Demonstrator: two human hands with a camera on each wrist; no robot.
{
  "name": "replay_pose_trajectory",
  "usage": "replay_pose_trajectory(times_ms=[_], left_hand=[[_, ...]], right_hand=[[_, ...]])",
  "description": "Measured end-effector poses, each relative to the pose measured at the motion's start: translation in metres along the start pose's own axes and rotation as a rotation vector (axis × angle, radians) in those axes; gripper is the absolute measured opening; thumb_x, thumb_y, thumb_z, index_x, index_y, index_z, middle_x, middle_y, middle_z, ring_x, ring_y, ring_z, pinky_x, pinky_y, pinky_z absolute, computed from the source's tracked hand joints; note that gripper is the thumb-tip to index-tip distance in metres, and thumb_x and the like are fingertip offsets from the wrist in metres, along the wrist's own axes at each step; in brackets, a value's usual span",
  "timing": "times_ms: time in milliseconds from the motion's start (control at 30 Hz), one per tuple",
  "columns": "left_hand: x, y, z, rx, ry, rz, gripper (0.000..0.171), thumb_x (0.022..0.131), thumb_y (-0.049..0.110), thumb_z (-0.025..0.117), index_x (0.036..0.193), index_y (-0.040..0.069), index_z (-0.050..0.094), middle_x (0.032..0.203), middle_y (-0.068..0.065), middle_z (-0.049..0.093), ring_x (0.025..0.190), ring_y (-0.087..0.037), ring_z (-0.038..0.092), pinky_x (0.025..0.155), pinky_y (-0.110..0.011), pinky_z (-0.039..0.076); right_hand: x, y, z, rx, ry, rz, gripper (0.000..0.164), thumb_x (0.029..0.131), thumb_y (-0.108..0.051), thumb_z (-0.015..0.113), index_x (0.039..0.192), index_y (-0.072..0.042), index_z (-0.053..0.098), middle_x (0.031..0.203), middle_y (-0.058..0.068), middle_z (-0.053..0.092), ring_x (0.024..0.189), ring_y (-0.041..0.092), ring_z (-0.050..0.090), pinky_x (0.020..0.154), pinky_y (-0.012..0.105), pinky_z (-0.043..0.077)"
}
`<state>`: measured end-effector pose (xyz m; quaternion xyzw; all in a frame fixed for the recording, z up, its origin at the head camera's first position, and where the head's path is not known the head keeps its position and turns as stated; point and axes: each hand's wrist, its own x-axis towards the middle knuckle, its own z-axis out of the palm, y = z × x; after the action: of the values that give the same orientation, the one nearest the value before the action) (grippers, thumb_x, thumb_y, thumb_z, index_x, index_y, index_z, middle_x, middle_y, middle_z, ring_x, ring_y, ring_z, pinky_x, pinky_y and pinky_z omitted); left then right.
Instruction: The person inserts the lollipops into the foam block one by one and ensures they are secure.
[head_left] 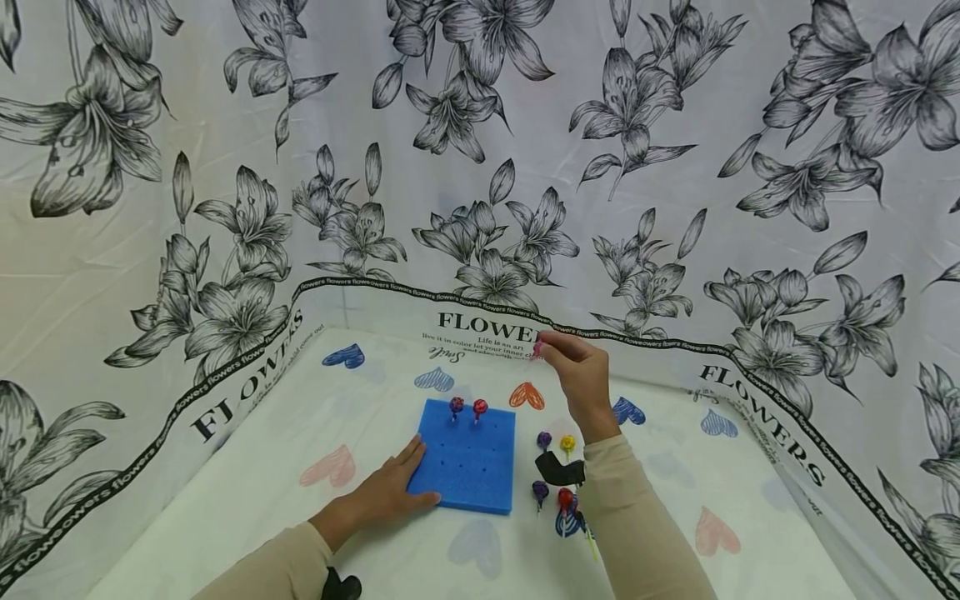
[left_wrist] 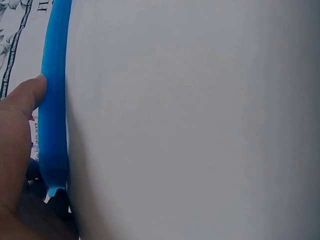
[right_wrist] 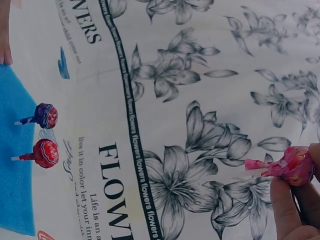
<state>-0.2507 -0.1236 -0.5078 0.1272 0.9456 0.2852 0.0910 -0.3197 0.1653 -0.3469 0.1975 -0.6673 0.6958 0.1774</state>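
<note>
Lollipop [right_wrist: 292, 166] hangs stick-down, pinched by right hand [head_left: 583, 377] past foam block's [head_left: 483, 471] far-right corner, uncurled left hand [head_left: 386, 490] touching left edge.

A pale cloth wall [head_left: 345, 100], printed with large black line-drawn lilies and softly creased in places, rises behind the bench and along both sides. Low on it, a narrow black band [head_left: 390, 287] repeating "flowers" in white curves above bold black "FLOWERS" lettering [head_left: 487, 324] and smaller lines of text. The white bench [head_left: 247, 492] is patterned with scattered blue, pink and orange-red hearts, under soft light that turns warmer and yellowish toward the left of the cloth.
</note>
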Motion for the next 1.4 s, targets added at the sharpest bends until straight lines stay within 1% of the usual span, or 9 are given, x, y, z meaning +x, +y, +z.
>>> replay_pose_trajectory(times_ms=[233, 433, 667, 733, 867, 1000, 1100, 1233, 1400], left_hand=[[0.000, -0.001, -0.001, 0.014, 0.003, 0.008, 0.100, 0.082, 0.062, 0.064, 0.154, 0.009, 0.021, 0.161, -0.005, 0.010, 0.140, -0.042, 0.019, 0.106, -0.059, 0.025], [0.002, -0.001, -0.004, 0.009, 0.001, 0.013, 0.100, 0.082, 0.062, 0.064, 0.154, 0.008, 0.021, 0.161, -0.006, 0.011, 0.140, -0.044, 0.019, 0.106, -0.061, 0.024], [0.004, -0.003, -0.003, 0.006, 0.001, 0.012, 0.100, 0.082, 0.063, 0.064, 0.154, 0.009, 0.021, 0.161, -0.005, 0.010, 0.140, -0.043, 0.019, 0.106, -0.060, 0.024], [0.004, -0.003, -0.003, 0.004, -0.001, 0.012, 0.101, 0.082, 0.063, 0.064, 0.154, 0.009, 0.021, 0.161, -0.005, 0.010, 0.140, -0.042, 0.019, 0.106, -0.060, 0.024], [0.003, -0.003, -0.002, -0.003, -0.002, 0.019, 0.101, 0.081, 0.063, 0.064, 0.154, 0.008, 0.021, 0.161, -0.006, 0.010, 0.141, -0.041, 0.018, 0.106, -0.059, 0.023], [0.003, -0.004, -0.001, -0.007, -0.003, 0.032, 0.100, 0.082, 0.063, 0.064, 0.154, 0.008, 0.022, 0.160, -0.007, 0.011, 0.141, -0.039, 0.019, 0.107, -0.059, 0.022], [0.003, -0.004, 0.000, -0.006, -0.004, 0.028, 0.101, 0.082, 0.064, 0.063, 0.154, 0.008, 0.022, 0.160, -0.006, 0.011, 0.141, -0.040, 0.019, 0.107, -0.059, 0.023], [0.002, -0.003, 0.001, -0.015, -0.004, 0.018, 0.101, 0.081, 0.064, 0.064, 0.154, 0.008, 0.022, 0.160, -0.006, 0.011, 0.140, -0.043, 0.019, 0.106, -0.060, 0.024], [0.001, -0.004, 0.001, -0.019, -0.003, 0.026, 0.100, 0.082, 0.063, 0.064, 0.154, 0.007, 0.022, 0.160, -0.007, 0.011, 0.140, -0.043, 0.019, 0.106, -0.060, 0.024]], right_hand=[[0.000, 0.019, 0.008, -0.014, 0.014, 0.103, 0.023, 0.089, -0.008, 0.071, 0.107, 0.005, 0.071, 0.105, 0.017, 0.068, 0.098, 0.026, 0.063, 0.088, 0.032, 0.051], [-0.002, 0.039, 0.014, -0.039, 0.025, 0.174, 0.019, 0.089, -0.006, 0.070, 0.106, 0.000, 0.072, 0.104, 0.013, 0.068, 0.096, 0.026, 0.064, 0.087, 0.036, 0.051], [-0.008, 0.063, 0.020, -0.084, 0.022, 0.256, 0.015, 0.089, -0.006, 0.069, 0.103, -0.003, 0.074, 0.101, 0.013, 0.070, 0.096, 0.025, 0.066, 0.084, 0.030, 0.052], [-0.010, 0.070, 0.022, -0.107, 0.021, 0.278, 0.014, 0.090, -0.007, 0.069, 0.103, -0.004, 0.074, 0.101, 0.011, 0.070, 0.096, 0.024, 0.066, 0.085, 0.030, 0.052], [-0.015, 0.083, 0.025, -0.159, 0.015, 0.307, 0.013, 0.091, -0.009, 0.068, 0.102, -0.006, 0.075, 0.098, 0.009, 0.071, 0.096, 0.023, 0.066, 0.087, 0.033, 0.051], [-0.019, 0.095, 0.026, -0.181, 0.005, 0.335, 0.013, 0.091, -0.010, 0.067, 0.102, -0.007, 0.074, 0.098, 0.007, 0.071, 0.096, 0.022, 0.064, 0.090, 0.038, 0.049], [-0.022, 0.103, 0.026, -0.200, -0.006, 0.348, 0.013, 0.091, -0.011, 0.067, 0.102, -0.007, 0.074, 0.097, 0.006, 0.070, 0.095, 0.023, 0.064, 0.090, 0.039, 0.049], [-0.025, 0.112, 0.027, -0.239, -0.024, 0.370, 0.013, 0.091, -0.012, 0.068, 0.102, -0.009, 0.074, 0.097, 0.005, 0.070, 0.095, 0.022, 0.063, 0.089, 0.039, 0.050], [-0.027, 0.119, 0.028, -0.271, -0.036, 0.397, 0.013, 0.091, -0.012, 0.068, 0.102, -0.009, 0.074, 0.097, 0.005, 0.067, 0.097, 0.023, 0.061, 0.088, 0.037, 0.050]])
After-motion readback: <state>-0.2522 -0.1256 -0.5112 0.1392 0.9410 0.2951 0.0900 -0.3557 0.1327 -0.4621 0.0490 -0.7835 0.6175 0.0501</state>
